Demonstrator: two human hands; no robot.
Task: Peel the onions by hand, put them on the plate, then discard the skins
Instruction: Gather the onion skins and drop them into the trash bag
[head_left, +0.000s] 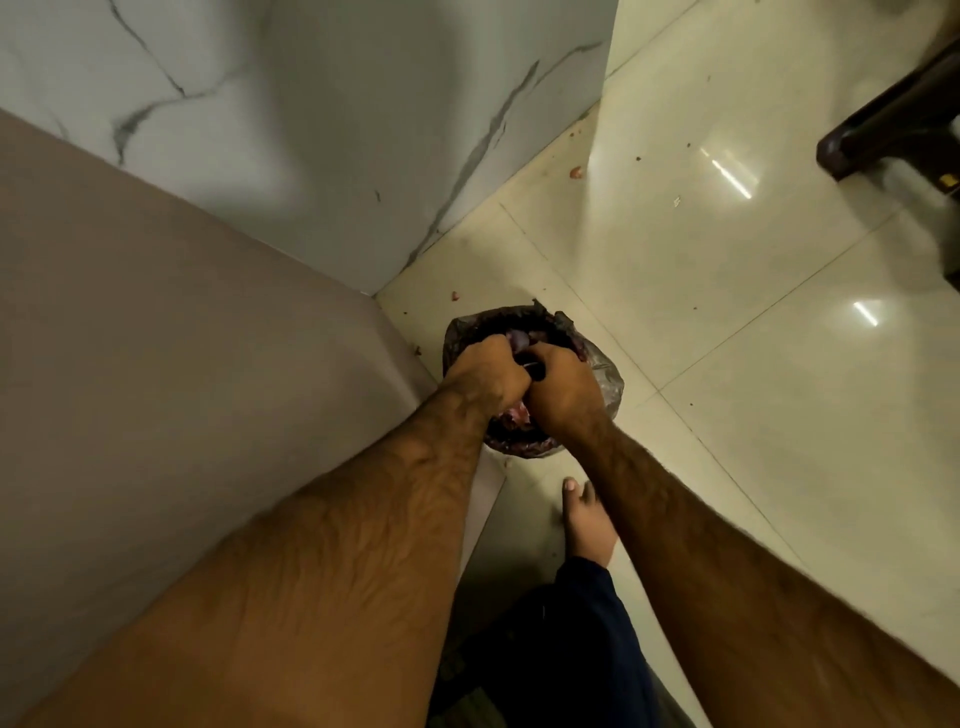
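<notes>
Both hands are right down over the bin bag (609, 385) in the floor corner, low so nothing scatters, I'd guess. A few scraps (455, 295) are already on the tiles. The left hand (485, 375) has its grip bunched round pinkish onion skins (515, 413) that poke out between the palms. The right hand (565, 396) is curled too, but I can't tell what's in it. No plate or onions in sight.

Dim warm light, glare streaks on floor tiles (727, 176), wide-angle bending, soft blur
</notes>
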